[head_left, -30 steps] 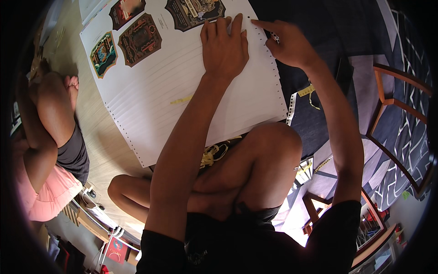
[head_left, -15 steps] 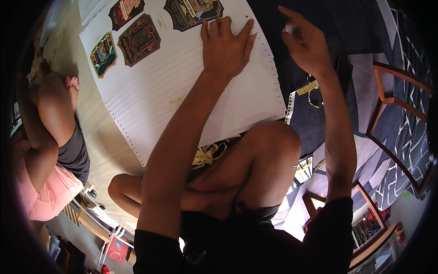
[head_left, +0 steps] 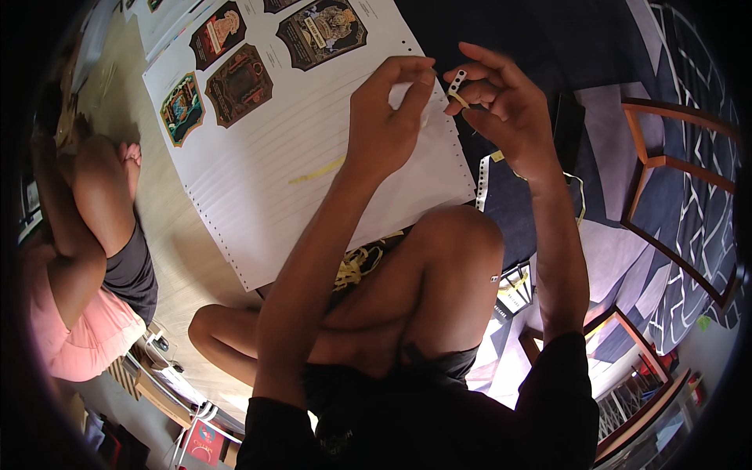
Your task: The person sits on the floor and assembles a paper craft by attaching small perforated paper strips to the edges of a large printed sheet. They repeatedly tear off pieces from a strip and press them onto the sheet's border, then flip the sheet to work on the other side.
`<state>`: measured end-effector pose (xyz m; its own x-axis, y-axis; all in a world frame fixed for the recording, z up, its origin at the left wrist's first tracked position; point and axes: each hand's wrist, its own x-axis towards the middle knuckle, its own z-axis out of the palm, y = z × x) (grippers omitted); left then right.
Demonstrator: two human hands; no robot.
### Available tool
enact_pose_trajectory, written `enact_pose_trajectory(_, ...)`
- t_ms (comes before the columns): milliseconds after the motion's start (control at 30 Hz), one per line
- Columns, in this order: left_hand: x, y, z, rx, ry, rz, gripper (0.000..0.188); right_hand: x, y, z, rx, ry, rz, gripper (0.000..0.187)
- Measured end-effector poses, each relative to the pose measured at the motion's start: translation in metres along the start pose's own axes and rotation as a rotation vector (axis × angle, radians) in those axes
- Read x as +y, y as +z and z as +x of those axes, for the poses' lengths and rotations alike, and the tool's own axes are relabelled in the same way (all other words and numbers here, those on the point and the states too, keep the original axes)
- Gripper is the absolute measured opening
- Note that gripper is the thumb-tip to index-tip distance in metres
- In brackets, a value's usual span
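A broad stack of white paper (head_left: pixel 313 211) with punched-hole edges lies before me, bearing several dark ornate printed labels (head_left: pixel 321 33) toward its far side. My left hand (head_left: pixel 384 121) is over its right edge, thumb and forefinger pinched at the top sheet's border; the fingertips partly hide what they grip. Just right of it, my right hand (head_left: pixel 505 113) is raised with bent fingers holding a short white strip with holes (head_left: pixel 457 82), which has a yellowish length attached. A yellow strip (head_left: pixel 317 170) rests on the paper, beside my left forearm.
Curled yellow strips (head_left: pixel 356 266) lie by my crossed legs. Dark and grey cloth (head_left: pixel 619 157) spreads to the right, with a brown wooden frame (head_left: pixel 681 163) on it. At the left sits another person (head_left: pixel 98 188), legs folded, on the pale wooden surface (head_left: pixel 168 227).
My left hand has gone from lying spread on the paper to a pinch at its edge. My right hand has come in lower and closer, showing the holed strip. The paper has shifted slightly.
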<state>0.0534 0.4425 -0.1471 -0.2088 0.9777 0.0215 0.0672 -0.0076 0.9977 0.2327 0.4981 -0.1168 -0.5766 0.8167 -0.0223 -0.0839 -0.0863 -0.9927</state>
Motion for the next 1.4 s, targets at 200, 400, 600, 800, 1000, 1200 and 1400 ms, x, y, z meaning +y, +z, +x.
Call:
enact_pose_trajectory(200, 0.009, 0.005, -0.015, -0.015, -0.194, -0.544, 0.028, -0.005, 0.01, -0.012, -0.015, -0.05, 0.059, 0.072)
enact_pose_trajectory(400, 0.006, 0.017, -0.025, 0.041, -0.065, -0.322, 0.037, -0.001, 0.01, -0.023, -0.006, -0.043, 0.027, 0.076)
enact_pose_trajectory(600, 0.011, 0.023, -0.032, 0.113, 0.159, 0.35, 0.039, -0.009, 0.001, -0.03, 0.114, -0.273, -0.522, 0.079)
enact_pose_trajectory(800, -0.008, 0.047, -0.041, 0.051, 0.34, 0.563, 0.033, -0.019, -0.014, -0.041, 0.219, -0.38, -0.427, 0.074)
enact_pose_trajectory(1000, -0.008, 0.073, -0.062, -0.286, 0.405, 0.611, 0.038, -0.046, -0.037, -0.056, 0.293, -0.541, -0.347, 0.072)
enact_pose_trajectory(1200, 0.035, 0.05, -0.043, -0.087, 0.275, 0.323, 0.048, -0.066, -0.042, -0.071, 0.173, -0.545, -0.217, 0.077)
enact_pose_trajectory(1400, 0.08, 0.052, -0.037, -0.183, 0.213, -0.201, 0.048, -0.069, -0.03, -0.077, 0.135, -0.51, -0.246, 0.08)
